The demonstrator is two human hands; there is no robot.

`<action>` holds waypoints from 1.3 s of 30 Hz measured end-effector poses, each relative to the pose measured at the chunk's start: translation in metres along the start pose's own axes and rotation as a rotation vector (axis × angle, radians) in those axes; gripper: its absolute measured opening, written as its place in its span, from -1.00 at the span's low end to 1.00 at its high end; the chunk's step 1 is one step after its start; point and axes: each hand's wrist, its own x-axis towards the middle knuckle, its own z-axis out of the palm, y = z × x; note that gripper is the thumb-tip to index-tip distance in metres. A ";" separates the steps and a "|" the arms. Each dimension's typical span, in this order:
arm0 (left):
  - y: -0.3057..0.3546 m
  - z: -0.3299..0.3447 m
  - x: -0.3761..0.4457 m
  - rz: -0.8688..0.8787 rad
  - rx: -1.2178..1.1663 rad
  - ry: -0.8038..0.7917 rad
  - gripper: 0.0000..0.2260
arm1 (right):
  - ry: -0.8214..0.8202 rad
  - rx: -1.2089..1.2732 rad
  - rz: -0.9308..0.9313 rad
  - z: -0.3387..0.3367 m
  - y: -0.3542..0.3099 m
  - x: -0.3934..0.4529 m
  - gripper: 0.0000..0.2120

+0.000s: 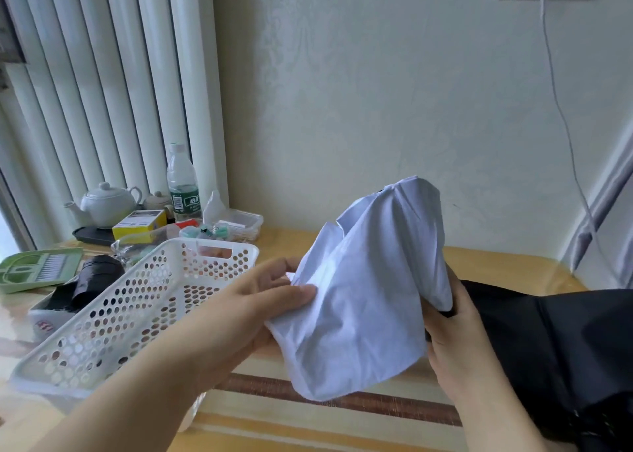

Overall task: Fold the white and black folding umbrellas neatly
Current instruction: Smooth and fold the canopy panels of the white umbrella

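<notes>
Pale wall [376,92] at the back, w/ a white radiator [102,92] on the left and a thin cable [561,116] hanging down on the right. Below is a worktop [308,414] w/ a yellow and brown striped cover.

White umbrella [370,287] is held up over the worktop, about mid-view. Its cloth is loose and bunched, not neat yet. Black umbrella [555,349] lies on the worktop at the right, just behind the right hand [455,345]; I can't tell if they touch.

I think the white cloth is light, soft and floppy, and a bit slippy. It won't stay put by itself. Ribs inside are prob. thin and could bend, so go easy. Best to hold the cloth by its edge flaps and keep the stick end steady, I'd say.

Left hand [260,307] pinches a flap of white cloth, thumb on top, fingers under. That grip is narrow and tight on the cloth. Right hand's grip curls round the lower part of the white umbrella, fingers mostly hidden behind the cloth.

White basket [130,314] w/ holes sits at the left, w/ a teapot [106,205] and water bottle [182,184] further back.
</notes>
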 end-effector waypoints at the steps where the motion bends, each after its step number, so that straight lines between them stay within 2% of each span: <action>1: 0.000 -0.001 -0.001 0.007 -0.008 0.038 -0.81 | 0.002 0.022 0.009 0.001 0.001 0.000 -0.67; 4: 0.000 -0.003 0.000 0.026 -0.002 0.098 -0.81 | 0.057 0.064 0.022 0.004 0.003 -0.001 -0.71; 9: 0.002 0.001 -0.008 0.061 -0.021 0.037 -0.85 | 0.106 0.064 0.033 0.003 0.003 -0.001 -0.72; 13: 0.002 0.000 -0.008 0.056 -0.032 -0.011 -0.82 | 0.082 0.040 0.051 0.002 0.001 0.000 -0.76; 18: 0.005 0.000 -0.003 0.066 -0.038 0.007 -0.78 | 0.015 0.029 0.048 0.005 0.002 0.000 -0.59; 22: 0.007 -0.004 -0.004 0.036 -0.097 0.041 -0.82 | 0.039 0.012 0.012 0.004 0.006 0.000 -0.65; 24: 0.007 -0.004 -0.004 0.036 -0.092 0.126 -0.89 | 0.041 0.014 -0.014 0.003 0.007 -0.001 -0.69; 26: 0.006 -0.006 -0.001 0.080 -0.032 0.303 -0.96 | 0.036 0.023 -0.028 0.000 0.007 -0.001 -0.75; 27: 0.007 -0.008 0.001 0.119 0.003 0.386 -0.92 | 0.027 0.033 -0.025 -0.001 0.007 -0.001 -0.77; 29: 0.014 -0.009 0.006 0.183 0.110 0.444 -0.87 | 0.004 0.055 -0.021 -0.002 0.008 -0.002 -0.77; 33: 0.031 0.000 0.012 0.189 0.459 0.360 -0.85 | -0.055 0.058 -0.008 0.000 0.006 -0.003 -0.75; 36: 0.042 0.006 0.011 0.209 0.413 0.302 -0.88 | -0.072 0.053 -0.005 -0.002 0.007 -0.004 -0.59; 39: 0.047 0.010 0.008 0.240 0.287 0.250 -0.88 | -0.091 0.117 0.035 -0.002 0.008 -0.004 -0.67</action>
